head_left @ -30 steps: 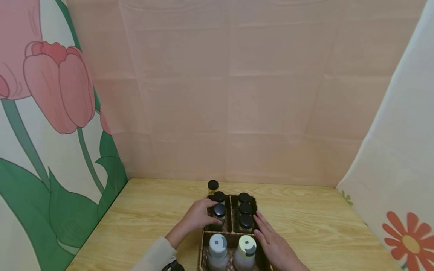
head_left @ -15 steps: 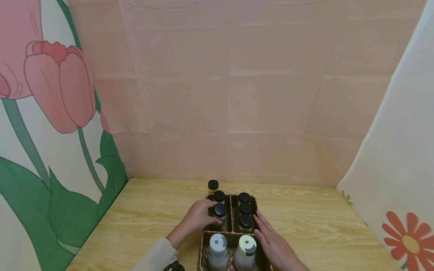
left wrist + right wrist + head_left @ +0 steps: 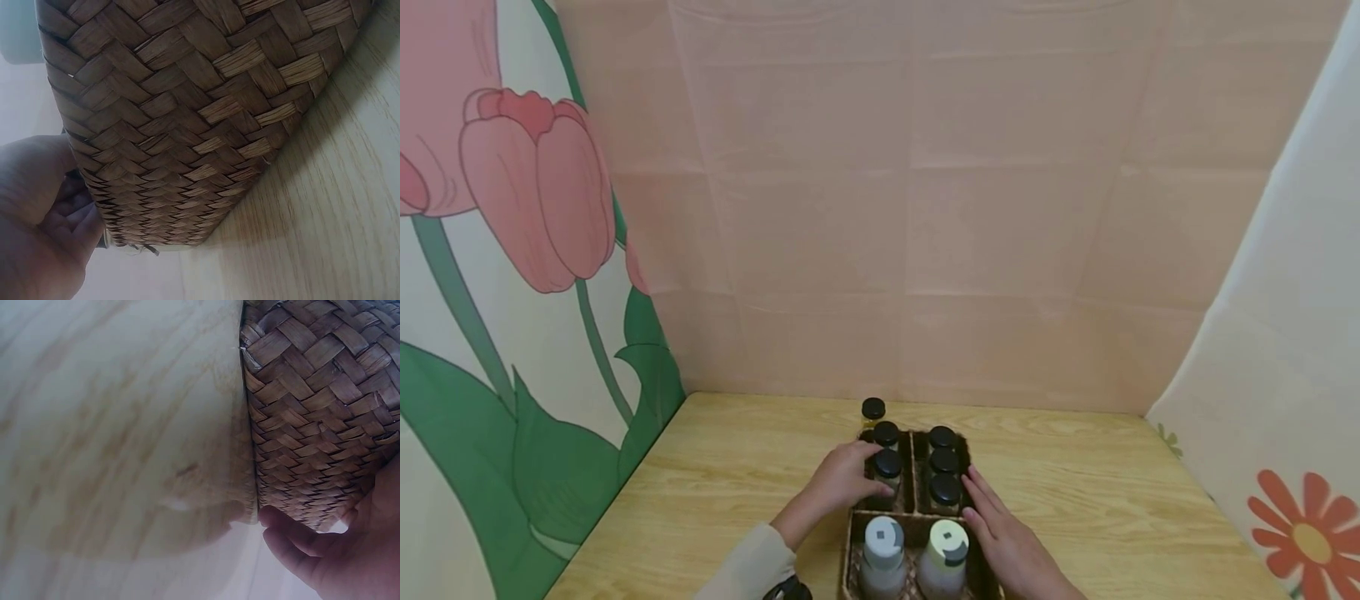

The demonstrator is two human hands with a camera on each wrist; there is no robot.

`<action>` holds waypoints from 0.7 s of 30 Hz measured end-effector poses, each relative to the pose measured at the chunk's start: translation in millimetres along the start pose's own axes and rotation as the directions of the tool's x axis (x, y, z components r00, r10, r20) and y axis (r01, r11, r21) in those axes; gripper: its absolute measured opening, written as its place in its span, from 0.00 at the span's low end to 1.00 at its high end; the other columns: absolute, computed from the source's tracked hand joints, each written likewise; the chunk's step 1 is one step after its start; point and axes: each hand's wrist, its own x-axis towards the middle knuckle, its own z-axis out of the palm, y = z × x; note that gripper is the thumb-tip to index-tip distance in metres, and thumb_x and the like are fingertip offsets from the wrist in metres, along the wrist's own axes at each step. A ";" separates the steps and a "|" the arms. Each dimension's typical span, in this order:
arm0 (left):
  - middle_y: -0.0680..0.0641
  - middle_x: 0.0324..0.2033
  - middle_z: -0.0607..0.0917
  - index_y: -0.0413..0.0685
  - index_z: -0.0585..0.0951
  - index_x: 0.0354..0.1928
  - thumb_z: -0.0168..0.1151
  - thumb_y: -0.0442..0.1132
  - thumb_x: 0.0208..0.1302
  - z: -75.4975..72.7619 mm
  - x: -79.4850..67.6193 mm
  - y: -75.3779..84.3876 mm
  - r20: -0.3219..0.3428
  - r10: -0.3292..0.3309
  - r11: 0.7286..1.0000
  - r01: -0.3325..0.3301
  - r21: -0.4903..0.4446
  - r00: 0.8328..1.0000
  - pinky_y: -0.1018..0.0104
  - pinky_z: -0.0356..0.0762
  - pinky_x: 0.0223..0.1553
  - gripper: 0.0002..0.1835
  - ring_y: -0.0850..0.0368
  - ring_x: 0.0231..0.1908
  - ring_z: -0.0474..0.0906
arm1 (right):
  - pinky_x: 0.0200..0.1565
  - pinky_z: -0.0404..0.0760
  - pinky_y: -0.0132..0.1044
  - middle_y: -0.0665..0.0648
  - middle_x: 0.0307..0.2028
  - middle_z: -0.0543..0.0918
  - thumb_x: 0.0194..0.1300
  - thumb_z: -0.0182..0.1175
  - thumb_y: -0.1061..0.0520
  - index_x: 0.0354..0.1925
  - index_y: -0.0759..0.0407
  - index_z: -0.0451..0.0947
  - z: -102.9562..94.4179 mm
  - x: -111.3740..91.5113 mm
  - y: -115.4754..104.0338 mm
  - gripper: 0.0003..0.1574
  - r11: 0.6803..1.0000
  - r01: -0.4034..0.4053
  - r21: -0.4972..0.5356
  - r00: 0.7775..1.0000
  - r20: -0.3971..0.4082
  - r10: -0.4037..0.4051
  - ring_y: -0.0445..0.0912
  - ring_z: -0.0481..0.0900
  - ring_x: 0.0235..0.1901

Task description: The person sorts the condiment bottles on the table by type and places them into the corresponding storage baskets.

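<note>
A brown woven basket (image 3: 913, 479) with dividers stands on the table, its braided outer wall (image 3: 187, 125) filling much of the left wrist view. My left hand (image 3: 841, 475) reaches over its left rim, thumb and fingers round a small black-lidded jar (image 3: 887, 463) in the back left compartment. Behind that jar is another black-lidded jar (image 3: 886, 432). Along the basket's right side lies my right hand (image 3: 1011, 542), fingers extended against the wall; the right wrist view shows its fingertips (image 3: 272, 515) low by the weave. The held jar's lower part is hidden.
Three black-lidded jars (image 3: 943, 460) line the back right compartment. Two bottles, one white-capped (image 3: 883, 542) and one yellow-capped (image 3: 947, 546), stand in the front section. Beyond the basket is a yellow jar with a black lid (image 3: 873, 408). A pink cloth (image 3: 910, 250) hangs behind the table (image 3: 1075, 483).
The view has shifted very slightly. Both hands, the jars and the basket keep the same places.
</note>
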 end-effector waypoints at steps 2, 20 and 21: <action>0.45 0.59 0.83 0.46 0.80 0.64 0.79 0.55 0.52 0.5 0.5 0.0 0.002 0.001 1.000 -0.001 0.012 1.000 0.51 0.80 0.57 0.39 0.45 0.58 0.79 | 0.66 0.68 0.64 0.45 0.80 0.50 0.76 0.38 0.26 0.80 0.42 0.55 -0.1 0.1 0.0 0.44 1.000 -0.001 -0.001 1.000 0.001 0.001 0.57 0.61 0.74; 0.49 0.53 0.83 0.45 0.80 0.61 0.80 0.51 0.52 3.4 0.0 -2.1 -0.060 0.018 1.000 -0.018 -0.011 0.998 0.55 0.82 0.52 0.35 0.50 0.53 0.81 | 0.65 0.68 0.65 0.46 0.80 0.50 0.76 0.37 0.27 0.80 0.43 0.55 -1.1 0.3 -0.5 0.44 1.000 -0.002 -0.013 1.000 0.007 0.002 0.58 0.61 0.74; 0.48 0.52 0.83 0.45 0.81 0.60 0.81 0.51 0.52 4.0 0.0 -2.5 -0.066 0.020 1.000 -0.021 -0.017 0.998 0.55 0.82 0.51 0.35 0.50 0.52 0.81 | 0.65 0.68 0.64 0.46 0.80 0.50 0.76 0.37 0.27 0.80 0.43 0.55 -1.3 0.2 -0.8 0.44 1.000 0.001 -0.015 1.000 0.005 -0.001 0.57 0.61 0.74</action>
